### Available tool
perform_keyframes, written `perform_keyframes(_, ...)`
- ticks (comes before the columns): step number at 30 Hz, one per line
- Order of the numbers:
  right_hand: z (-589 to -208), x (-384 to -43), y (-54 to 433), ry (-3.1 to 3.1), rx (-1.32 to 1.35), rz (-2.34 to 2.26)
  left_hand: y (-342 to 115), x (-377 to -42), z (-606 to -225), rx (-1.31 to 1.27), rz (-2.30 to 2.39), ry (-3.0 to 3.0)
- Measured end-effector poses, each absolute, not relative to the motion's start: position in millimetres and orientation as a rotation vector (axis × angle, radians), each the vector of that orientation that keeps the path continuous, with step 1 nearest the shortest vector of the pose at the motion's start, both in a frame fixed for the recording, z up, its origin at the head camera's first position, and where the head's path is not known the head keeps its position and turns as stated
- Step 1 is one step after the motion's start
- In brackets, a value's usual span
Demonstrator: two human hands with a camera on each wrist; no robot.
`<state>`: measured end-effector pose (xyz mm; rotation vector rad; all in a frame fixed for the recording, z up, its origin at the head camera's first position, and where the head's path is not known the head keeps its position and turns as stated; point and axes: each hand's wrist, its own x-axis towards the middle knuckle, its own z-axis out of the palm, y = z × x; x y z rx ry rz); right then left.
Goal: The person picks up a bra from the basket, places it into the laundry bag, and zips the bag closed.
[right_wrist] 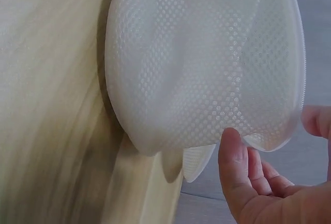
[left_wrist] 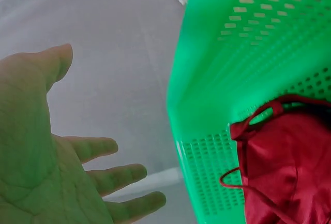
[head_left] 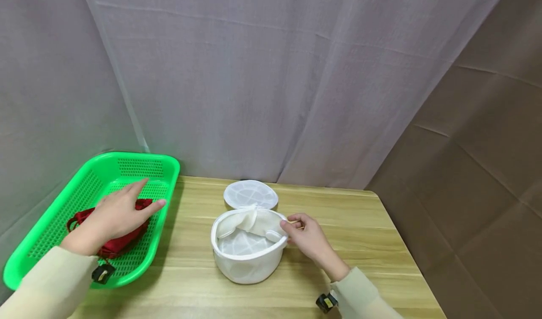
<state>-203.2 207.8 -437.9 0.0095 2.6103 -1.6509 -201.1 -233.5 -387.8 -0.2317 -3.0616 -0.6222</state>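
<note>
A round white mesh laundry bag (head_left: 247, 265) stands on the table with its lid (head_left: 251, 194) folded back behind it. At the bag's right rim, my right hand (head_left: 308, 236) pinches the edge, the thumb (right_wrist: 316, 120) at the rim and a finger (right_wrist: 232, 154) against the outer mesh. Pale folds (head_left: 243, 222) show along the bag's inner back wall. My left hand (head_left: 118, 213) hovers over a green basket (head_left: 167, 206) with its fingers spread, holding nothing. Beneath it lies a red garment (left_wrist: 287, 167) with thin straps, partly hidden by the hand in the head view.
The wooden table (head_left: 347, 225) ends at a grey curtain (head_left: 237, 98) behind and a brown cloth wall (head_left: 470, 168) on the right. The basket takes up the left side, apart from the bag.
</note>
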Motion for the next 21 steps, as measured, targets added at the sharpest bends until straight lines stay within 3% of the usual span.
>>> perform_keyframes(21, -442, -199, 203, 2.57, 0.055, -1.684, -299, -224, -420, -0.054, -0.647, -3.285)
